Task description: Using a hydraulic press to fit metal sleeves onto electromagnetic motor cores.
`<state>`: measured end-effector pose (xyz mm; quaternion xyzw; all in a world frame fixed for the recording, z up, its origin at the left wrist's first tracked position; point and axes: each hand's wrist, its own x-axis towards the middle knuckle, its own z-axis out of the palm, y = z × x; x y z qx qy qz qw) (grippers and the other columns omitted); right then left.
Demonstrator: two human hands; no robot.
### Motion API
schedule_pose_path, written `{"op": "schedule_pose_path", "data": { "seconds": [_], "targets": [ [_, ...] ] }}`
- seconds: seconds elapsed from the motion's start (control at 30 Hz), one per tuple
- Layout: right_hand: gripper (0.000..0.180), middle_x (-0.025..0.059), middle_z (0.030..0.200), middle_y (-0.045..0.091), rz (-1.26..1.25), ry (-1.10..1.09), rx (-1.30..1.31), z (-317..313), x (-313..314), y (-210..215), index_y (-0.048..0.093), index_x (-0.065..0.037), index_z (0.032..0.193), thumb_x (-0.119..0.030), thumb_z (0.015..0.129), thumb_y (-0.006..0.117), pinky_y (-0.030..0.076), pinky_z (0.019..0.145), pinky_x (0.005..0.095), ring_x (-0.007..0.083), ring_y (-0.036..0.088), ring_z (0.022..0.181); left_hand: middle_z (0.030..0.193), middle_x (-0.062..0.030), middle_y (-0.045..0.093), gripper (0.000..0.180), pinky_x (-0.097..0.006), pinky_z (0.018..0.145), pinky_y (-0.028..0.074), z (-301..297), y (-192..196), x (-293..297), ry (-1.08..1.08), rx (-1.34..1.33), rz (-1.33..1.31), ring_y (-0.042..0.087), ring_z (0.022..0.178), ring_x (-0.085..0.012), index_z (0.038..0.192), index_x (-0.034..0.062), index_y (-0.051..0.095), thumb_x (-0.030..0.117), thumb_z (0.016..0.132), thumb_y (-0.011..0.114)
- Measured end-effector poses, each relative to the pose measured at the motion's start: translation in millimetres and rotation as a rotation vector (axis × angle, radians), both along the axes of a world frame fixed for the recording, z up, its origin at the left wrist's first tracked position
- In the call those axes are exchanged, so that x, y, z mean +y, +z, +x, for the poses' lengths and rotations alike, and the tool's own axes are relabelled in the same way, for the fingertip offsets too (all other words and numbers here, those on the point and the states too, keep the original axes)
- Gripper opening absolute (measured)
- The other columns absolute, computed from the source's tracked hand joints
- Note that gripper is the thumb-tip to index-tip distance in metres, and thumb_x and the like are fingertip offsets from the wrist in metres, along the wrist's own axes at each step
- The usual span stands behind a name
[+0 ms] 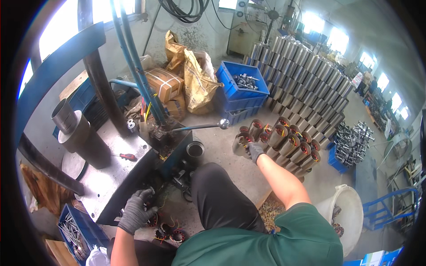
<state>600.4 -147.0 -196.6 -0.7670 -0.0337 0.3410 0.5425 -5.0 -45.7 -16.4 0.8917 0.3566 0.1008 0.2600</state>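
My right hand (254, 151), in a grey glove, reaches out to the right and closes on the rim of a metal cylinder (240, 145) with coloured wires inside. That cylinder stands at the near left of a group of similar wired cylinders (300, 152). My left hand (135, 212), also gloved, is low beside the press table (116, 177), its fingers bent and apart. Below it on the floor lie several wire-wound stators (177, 236) with loose leads. What lies just past its fingertips is dark and hard to make out.
A steel sleeve (91, 142) and a red-handled screwdriver (128, 156) are on the press table. A ball-ended lever (223, 124) juts across ahead. Stacked bare cylinders (306, 75), blue crates (239, 104) and a white bucket (350, 217) stand around me.
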Motion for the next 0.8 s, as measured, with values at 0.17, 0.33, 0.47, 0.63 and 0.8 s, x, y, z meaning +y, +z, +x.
{"op": "schedule_pose_path", "data": {
  "seconds": [0.17, 0.33, 0.47, 0.63, 0.8],
  "targets": [
    [0.016, 0.0082, 0.061, 0.06, 0.131, -0.249, 0.041, 37, -15, -62, 0.067, -0.007, 0.081, -0.021, 0.089, 0.062, 0.041, 0.041, 0.0366, 0.0199, 0.054, 0.044, 0.123, -0.0192, 0.067, 0.065, -0.045, 0.098, 0.056, -7, -29, -12, -0.126, 0.104, -0.066, 0.067, 0.112, -0.0376, 0.134, 0.0087, 0.066, 0.027, 0.076, 0.086],
    [0.016, 0.0092, 0.071, 0.067, 0.091, -0.425, 0.178, -8, 50, -139, 0.068, -0.007, 0.084, -0.021, 0.091, 0.061, 0.044, 0.047, 0.0417, 0.0231, 0.061, 0.052, 0.117, -0.0166, 0.069, 0.064, -0.045, 0.097, 0.056, -33, -36, -32, -0.01, 0.414, -0.108, 0.068, 0.108, -0.0359, 0.134, 0.0107, 0.065, 0.035, 0.078, 0.084],
    [0.028, 0.0118, 0.075, 0.068, -0.037, -0.714, -0.413, 125, 20, -220, 0.072, -0.004, 0.093, -0.028, 0.094, 0.058, 0.048, 0.053, 0.0411, 0.0223, 0.063, 0.058, 0.114, -0.0175, 0.07, 0.063, -0.047, 0.094, 0.056, 8, -86, 6, -0.094, 0.352, -0.116, 0.069, 0.105, -0.0362, 0.135, 0.0117, 0.065, 0.037, 0.081, 0.084],
    [0.049, 0.0224, 0.126, 0.073, -0.172, -0.446, -0.141, -8, 111, -117, 0.07, -0.001, 0.129, -0.026, 0.088, 0.059, 0.053, 0.101, 0.0402, 0.0371, 0.068, 0.12, 0.103, -0.0184, 0.072, 0.062, -0.047, 0.088, 0.058, -56, -72, -23, 0.156, 0.517, -0.186, 0.071, 0.1, -0.0357, 0.134, 0.0117, 0.065, 0.038, 0.082, 0.084],
    [0.046, 0.0249, 0.12, 0.074, -0.178, -0.653, -0.029, 65, 72, -74, 0.073, 0.0, 0.123, -0.027, 0.087, 0.06, 0.056, 0.095, 0.0417, 0.0391, 0.072, 0.111, 0.112, -0.0203, 0.07, 0.057, -0.042, 0.089, 0.057, -11, -90, 2, 0.088, 0.518, -0.271, 0.069, 0.097, -0.0318, 0.131, 0.0052, 0.066, 0.021, 0.08, 0.085]
  ]
}}
